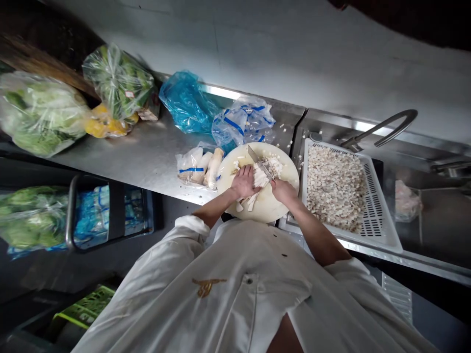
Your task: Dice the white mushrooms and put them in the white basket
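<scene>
A round cutting board [274, 203] lies on the steel counter in front of me. My right hand [283, 192] is wrapped round the handle of a knife [256, 159], whose blade points up and to the left across white strips. My left hand [244, 182] lies with fingers extended on the white strips [260, 177], beside the blade. Small diced white pieces [274, 166] are heaped on the board to the right of the knife. More strips [251, 202] lie below my left hand.
At the right, a white perforated tray [382, 223] holds many diced pieces, near a curved faucet [399, 125]. Left of the board are an opened clear bag [193, 169] with whole pale pieces, a blue bag [187, 103] and bagged greens [40, 113]. A cart [71, 211] stands lower left.
</scene>
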`<state>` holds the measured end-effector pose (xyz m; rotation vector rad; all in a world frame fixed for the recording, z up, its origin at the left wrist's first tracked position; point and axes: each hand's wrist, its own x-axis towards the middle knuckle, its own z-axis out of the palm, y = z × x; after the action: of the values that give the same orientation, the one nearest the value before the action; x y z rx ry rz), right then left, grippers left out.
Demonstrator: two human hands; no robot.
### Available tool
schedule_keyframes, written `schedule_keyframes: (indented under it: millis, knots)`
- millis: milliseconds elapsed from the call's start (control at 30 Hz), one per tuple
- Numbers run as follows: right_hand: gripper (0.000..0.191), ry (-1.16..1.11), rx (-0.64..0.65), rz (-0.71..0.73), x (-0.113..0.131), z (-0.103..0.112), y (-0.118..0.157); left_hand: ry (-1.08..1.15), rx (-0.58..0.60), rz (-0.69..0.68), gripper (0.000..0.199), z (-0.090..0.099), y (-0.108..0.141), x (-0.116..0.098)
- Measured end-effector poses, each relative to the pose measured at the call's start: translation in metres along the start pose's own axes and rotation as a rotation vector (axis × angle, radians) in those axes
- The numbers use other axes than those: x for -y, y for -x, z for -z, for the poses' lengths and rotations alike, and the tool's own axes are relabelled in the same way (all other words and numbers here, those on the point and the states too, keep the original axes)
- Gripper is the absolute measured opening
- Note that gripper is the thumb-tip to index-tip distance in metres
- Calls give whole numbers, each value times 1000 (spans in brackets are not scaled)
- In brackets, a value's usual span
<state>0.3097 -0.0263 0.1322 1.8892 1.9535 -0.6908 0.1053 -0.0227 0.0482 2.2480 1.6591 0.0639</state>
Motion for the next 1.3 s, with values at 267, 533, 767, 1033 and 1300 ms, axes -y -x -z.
schedule_keyframes:
  millis: [267,533,767,1033,1300]
  knots:
    - [54,13,-72,49,-12,4,17,97,-43,-26,102,3,9,18]
    - [54,2,-34,35,7,5,8,178,-182,-118,98,-6,9,31]
    - [53,37,-25,30,-3,-11,22,234,-259,-158,77,-14,15,42]
    - [48,-37,-38,65,-2,-36,-14,148,-334,-90,77,-4,22,11]
    - [45,-73,-58,158,-13,-29,-30,-53,-180,-293,30,-44,42,-62]
